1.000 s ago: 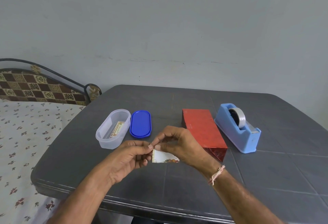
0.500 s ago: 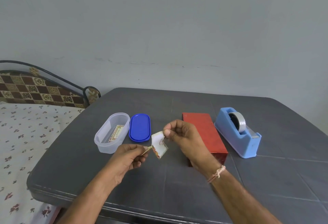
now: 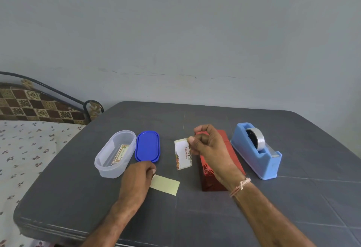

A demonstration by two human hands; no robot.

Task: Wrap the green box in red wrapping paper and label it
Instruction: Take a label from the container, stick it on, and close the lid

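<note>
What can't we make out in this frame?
- Head view: wrapped box, top partly covered by the right hand holding the label; red paper hides any green.
- Head view: spare labels in the clear container, print too small.
- Head view: left hand, its hold on the backing paper, behind the hand itself.

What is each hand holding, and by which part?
The right hand pinches the Best Wishes label at its upper right edge. The left hand holds the pale yellow backing paper by its left end.

Right hand (image 3: 211, 149) pinches the label (image 3: 182, 154) — left hand (image 3: 136, 180) holds a pale slip (image 3: 165, 185), beside the red-wrapped box (image 3: 210, 182).
</note>
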